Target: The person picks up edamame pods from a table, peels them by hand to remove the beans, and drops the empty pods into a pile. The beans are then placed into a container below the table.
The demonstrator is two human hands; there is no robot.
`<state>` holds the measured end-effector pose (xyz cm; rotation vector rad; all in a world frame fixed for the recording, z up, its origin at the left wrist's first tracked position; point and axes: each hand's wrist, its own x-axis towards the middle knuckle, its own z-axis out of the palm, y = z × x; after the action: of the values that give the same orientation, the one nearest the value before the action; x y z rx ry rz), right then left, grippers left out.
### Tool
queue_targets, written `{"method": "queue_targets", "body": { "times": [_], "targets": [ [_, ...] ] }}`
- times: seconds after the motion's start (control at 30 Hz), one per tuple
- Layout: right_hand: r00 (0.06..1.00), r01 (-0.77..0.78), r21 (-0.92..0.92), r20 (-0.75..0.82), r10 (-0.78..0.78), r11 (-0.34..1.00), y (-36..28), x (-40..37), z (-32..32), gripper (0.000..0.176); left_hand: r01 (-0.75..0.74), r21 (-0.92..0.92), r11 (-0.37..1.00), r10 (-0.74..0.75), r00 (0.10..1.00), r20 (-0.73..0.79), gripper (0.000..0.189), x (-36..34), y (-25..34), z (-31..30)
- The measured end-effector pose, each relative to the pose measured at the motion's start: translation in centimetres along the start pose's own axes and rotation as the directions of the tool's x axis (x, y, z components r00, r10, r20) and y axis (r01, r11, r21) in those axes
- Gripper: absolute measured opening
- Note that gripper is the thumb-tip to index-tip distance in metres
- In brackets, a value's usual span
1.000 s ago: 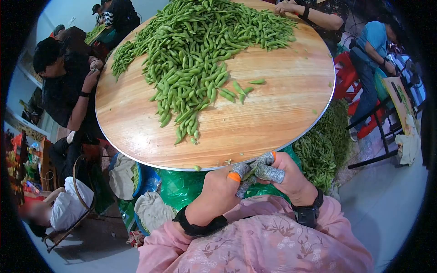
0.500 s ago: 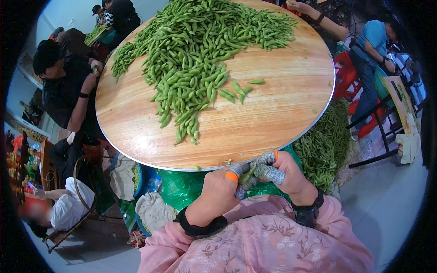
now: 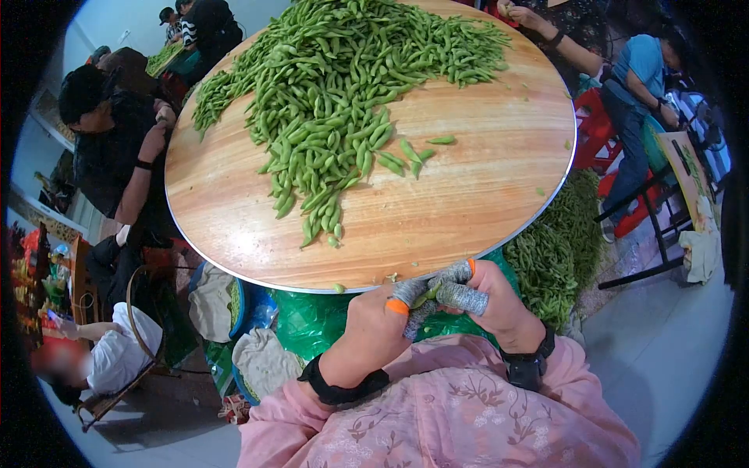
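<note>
A green soybean pod (image 3: pixel 424 297) is pinched between my two hands, just off the near edge of the round wooden table (image 3: pixel 468 210). My left hand (image 3: pixel 378 316) grips it from the left, with grey finger covers and an orange band at the thumb. From the right, my right hand (image 3: pixel 476 296) closes on the same pod with grey-covered fingers. The covers partly hide the pod. Beyond my hands, a large heap of green soybean pods (image 3: pixel 328 101) spreads over the table, with a few loose pods (image 3: pixel 409 152) to its right.
Green plastic (image 3: pixel 304 320) hangs below the table edge. Blue tubs with cloths (image 3: pixel 265 360) stand at lower left. More pods (image 3: pixel 558 249) are piled on the floor at right. A person in black (image 3: pixel 113 148) sits left; another person's hand (image 3: pixel 523 15) shows at upper right.
My hands stay together at the table edge, with the fingers shifting slightly around the pod. The heap looks the same. The other person's hand at upper right has moved a little.
</note>
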<state>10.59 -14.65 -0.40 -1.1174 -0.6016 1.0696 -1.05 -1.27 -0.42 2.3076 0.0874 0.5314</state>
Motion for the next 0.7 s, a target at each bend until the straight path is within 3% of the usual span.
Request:
{"method": "queue_targets", "body": {
  "times": [0.03, 0.1, 0.17, 0.23, 0.33, 0.43, 0.53, 0.63, 0.7],
  "targets": [
    [0.999, -0.044, -0.021, -0.008, 0.044, 0.999, 0.0, 0.0, -0.1, 0.011, -0.157, 0.205, 0.966, 0.169, 0.985, -0.042, 0.023, -0.1, -0.1, 0.0],
    [0.996, -0.086, -0.041, -0.017, 0.086, 0.995, 0.2, 0.1, -0.1, 0.011, -0.142, 0.195, 0.971, 0.153, 0.987, -0.042, 0.025, -0.2, -0.4, 0.3],
    [0.999, -0.027, -0.089, -0.04, 0.023, 0.996, 0.5, 0.2, 0.1, 0.011, -0.139, 0.184, 0.973, 0.149, 0.988, -0.04, 0.027, -0.3, -0.7, 0.6],
    [1.0, 0.025, -0.093, -0.012, -0.027, 0.995, 0.5, 0.2, 0.3, 0.011, -0.112, 0.033, 0.993, 0.114, 0.991, -0.065, 0.034, -0.2, -0.9, 1.0],
    [0.997, 0.077, -0.072, 0.022, -0.075, 0.994, 0.4, 0.2, 0.1, 0.011, -0.066, 0.143, 0.988, 0.07, 0.997, -0.024, 0.024, 0.0, -0.3, 0.6],
    [0.996, -0.088, 0.042, -0.011, 0.089, 0.995, 0.3, 0.1, -0.3, 0.01, -0.093, 0.248, 0.964, 0.101, 0.995, -0.016, 0.024, 0.2, 0.0, 0.0],
    [0.999, -0.023, -0.09, -0.026, 0.021, 0.996, -0.4, 0.1, 0.2, 0.009, -0.163, 0.303, 0.939, 0.177, 0.984, -0.021, 0.025, 0.4, 0.0, -0.2],
    [0.999, 0.005, -0.106, -0.053, -0.011, 0.994, 0.2, 0.1, 0.3, 0.008, -0.187, 0.318, 0.929, 0.208, 0.978, -0.032, 0.025, 0.4, -0.7, 0.1],
    [0.997, 0.064, -0.146, -0.033, -0.07, 0.987, 0.0, 0.1, 0.4, 0.008, -0.185, 0.257, 0.949, 0.2, 0.979, -0.033, 0.031, 0.0, -1.2, 0.5]
  ]
}}
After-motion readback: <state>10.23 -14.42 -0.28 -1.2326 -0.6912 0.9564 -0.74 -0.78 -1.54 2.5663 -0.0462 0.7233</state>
